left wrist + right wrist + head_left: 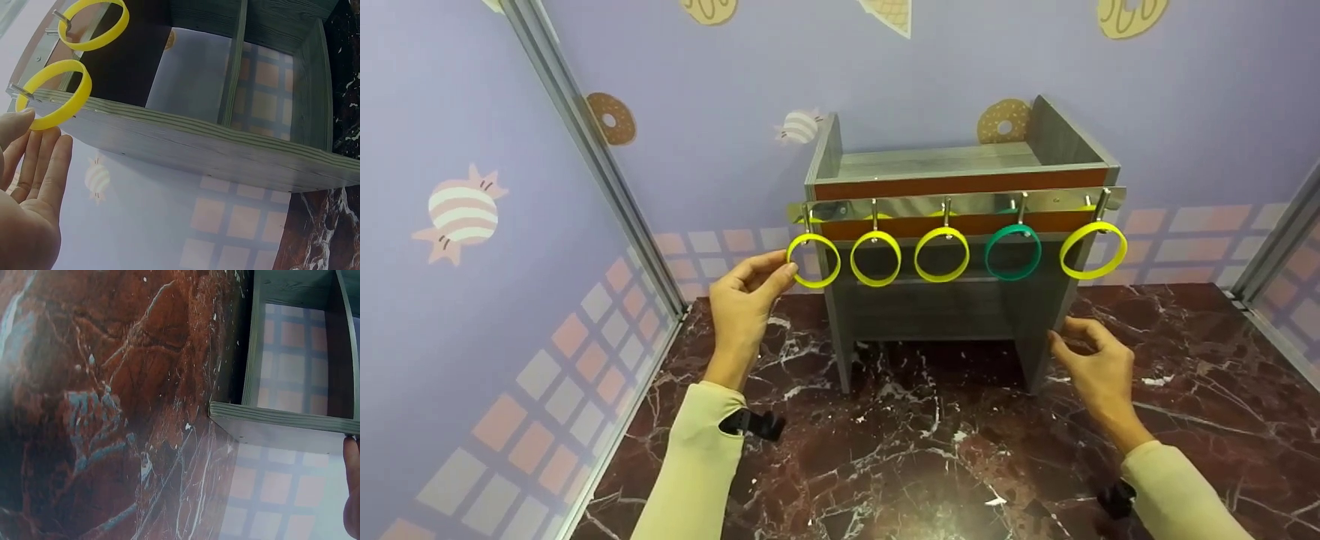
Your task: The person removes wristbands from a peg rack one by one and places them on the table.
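Observation:
My left hand (741, 307) is at the leftmost yellow ring (837, 266), its thumb and forefinger pinching the ring's left edge. This ring hangs from a metal peg on a steel hook rail (982, 205). In the left wrist view, the thumb lies against the same yellow ring (84, 93) and the other fingers extend just below it. My right hand (1099, 367) touches the right side panel of a grey wooden shelf unit (1044, 330) with its fingertips. In the right wrist view, a fingertip (351, 453) meets the panel's outer face near its edge.
Further along the rail hang more yellow rings (898, 262) and a green ring (988, 259), one per peg. The shelf unit stands on a dark red marbled tabletop (885, 465). Behind it rises a lilac wall (720, 135) with sweets printed on it; metal posts (607, 172) mark the corners.

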The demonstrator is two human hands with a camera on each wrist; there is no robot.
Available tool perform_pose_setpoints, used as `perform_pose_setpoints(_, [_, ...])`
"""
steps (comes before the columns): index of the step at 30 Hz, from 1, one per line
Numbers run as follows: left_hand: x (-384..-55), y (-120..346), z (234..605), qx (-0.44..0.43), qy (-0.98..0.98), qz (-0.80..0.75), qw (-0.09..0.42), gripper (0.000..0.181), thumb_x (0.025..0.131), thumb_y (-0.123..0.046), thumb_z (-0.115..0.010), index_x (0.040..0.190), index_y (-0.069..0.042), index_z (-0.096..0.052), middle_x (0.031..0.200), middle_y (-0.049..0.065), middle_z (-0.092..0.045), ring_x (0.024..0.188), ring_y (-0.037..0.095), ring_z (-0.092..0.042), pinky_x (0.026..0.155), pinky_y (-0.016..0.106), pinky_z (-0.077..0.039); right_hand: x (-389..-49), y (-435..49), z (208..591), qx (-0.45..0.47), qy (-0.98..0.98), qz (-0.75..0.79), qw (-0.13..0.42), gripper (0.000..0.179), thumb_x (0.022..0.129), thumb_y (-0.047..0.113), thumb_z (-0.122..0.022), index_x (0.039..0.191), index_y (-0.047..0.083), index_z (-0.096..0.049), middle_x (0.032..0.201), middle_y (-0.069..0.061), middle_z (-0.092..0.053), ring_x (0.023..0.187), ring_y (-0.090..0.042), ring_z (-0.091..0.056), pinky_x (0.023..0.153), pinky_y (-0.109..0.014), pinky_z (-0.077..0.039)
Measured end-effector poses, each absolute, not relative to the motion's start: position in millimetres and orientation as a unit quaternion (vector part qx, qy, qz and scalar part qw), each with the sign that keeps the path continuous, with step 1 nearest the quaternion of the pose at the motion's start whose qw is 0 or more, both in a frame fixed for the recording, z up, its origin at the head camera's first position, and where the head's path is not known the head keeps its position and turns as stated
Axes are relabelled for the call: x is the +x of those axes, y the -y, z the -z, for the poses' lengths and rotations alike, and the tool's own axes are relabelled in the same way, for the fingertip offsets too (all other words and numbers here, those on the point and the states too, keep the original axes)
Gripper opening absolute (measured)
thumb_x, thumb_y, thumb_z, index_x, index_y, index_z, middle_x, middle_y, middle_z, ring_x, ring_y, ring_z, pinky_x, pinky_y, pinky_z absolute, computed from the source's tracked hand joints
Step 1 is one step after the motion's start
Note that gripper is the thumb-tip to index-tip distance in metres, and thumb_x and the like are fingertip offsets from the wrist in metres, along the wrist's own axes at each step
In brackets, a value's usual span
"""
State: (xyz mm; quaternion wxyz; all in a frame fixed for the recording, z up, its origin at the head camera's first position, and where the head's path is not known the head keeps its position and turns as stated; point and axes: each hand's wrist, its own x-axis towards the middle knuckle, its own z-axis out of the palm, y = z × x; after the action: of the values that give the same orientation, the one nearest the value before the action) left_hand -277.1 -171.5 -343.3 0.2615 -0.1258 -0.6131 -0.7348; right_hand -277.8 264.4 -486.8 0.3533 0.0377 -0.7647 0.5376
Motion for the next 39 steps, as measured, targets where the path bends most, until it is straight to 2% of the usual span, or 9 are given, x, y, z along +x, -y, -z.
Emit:
perform_pose_setpoints(6, [-276.4, 167.4, 337.5, -0.122, 0.597, 0.744, 0.276, 0.014, 0.09, 0.01, -0.078, 0.104, 0.008, -0.078, 0.098, 0.016, -0.077, 0.082, 0.019, -0.075, 0.081, 0.035, -0.064, -276.9, -259.9, 486.6, 0.038, 0.762, -0.531, 0.368, 0.02, 0.086, -0.013, -0.079, 0.106, -0.01, -0.075, 0.097, -0.025, -0.075, 0.077, 0.012, -0.066, 0.066, -0.008, -0.054])
perform_pose_setpoints(14, [-273.2, 161.6, 326.1, -0.135, 0.574, 0.757, 0.281, 0.013, 0.09, 0.012, -0.076, 0.103, 0.008, -0.077, 0.099, 0.02, -0.076, 0.083, 0.02, -0.075, 0.081, 0.035, -0.064, -258.4, -243.1, 462.7, 0.047, 0.752, -0.53, 0.389, 0.018, 0.084, -0.019, -0.074, 0.102, -0.019, -0.07, 0.094, -0.035, -0.071, 0.077, 0.017, -0.062, 0.066, -0.006, -0.052])
perform_pose_setpoints(19, [-268.0, 160.4, 321.7, -0.138, 0.563, 0.762, 0.287, 0.013, 0.09, 0.012, -0.076, 0.102, 0.006, -0.078, 0.096, 0.015, -0.077, 0.083, 0.02, -0.075, 0.081, 0.034, -0.064, -256.0, -239.5, 459.7, 0.037, 0.752, -0.529, 0.391, 0.018, 0.085, -0.018, -0.074, 0.102, -0.018, -0.07, 0.095, -0.034, -0.072, 0.078, 0.016, -0.063, 0.067, -0.006, -0.051])
perform_pose_setpoints(24, [-257.9, 161.3, 320.8, -0.131, 0.544, 0.776, 0.291, 0.014, 0.09, 0.012, -0.076, 0.103, 0.007, -0.077, 0.096, 0.017, -0.076, 0.084, 0.022, -0.075, 0.082, 0.036, -0.064, -256.5, -238.2, 460.2, 0.035, 0.749, -0.535, 0.39, 0.019, 0.085, -0.019, -0.074, 0.103, -0.017, -0.071, 0.094, -0.031, -0.073, 0.076, 0.013, -0.065, 0.064, -0.007, -0.053])
perform_pose_setpoints(33, [-239.1, 170.7, 335.2, -0.095, 0.517, 0.794, 0.307, 0.017, 0.088, 0.012, -0.078, 0.104, 0.008, -0.076, 0.101, 0.019, -0.074, 0.085, 0.023, -0.073, 0.084, 0.037, -0.063, -255.6, -236.5, 460.4, 0.025, 0.745, -0.536, 0.396, 0.017, 0.084, -0.018, -0.074, 0.101, -0.015, -0.072, 0.095, -0.031, -0.074, 0.076, 0.008, -0.067, 0.062, -0.008, -0.053])
perform_pose_setpoints(39, [-233.4, 176.0, 356.3, -0.057, 0.503, 0.805, 0.308, 0.017, 0.089, 0.012, -0.078, 0.105, 0.011, -0.075, 0.099, 0.018, -0.072, 0.083, 0.021, -0.072, 0.082, 0.035, -0.063, -255.6, -235.2, 459.7, 0.026, 0.744, -0.533, 0.401, 0.018, 0.084, -0.019, -0.073, 0.101, -0.017, -0.071, 0.094, -0.032, -0.073, 0.076, 0.014, -0.065, 0.062, -0.007, -0.052])
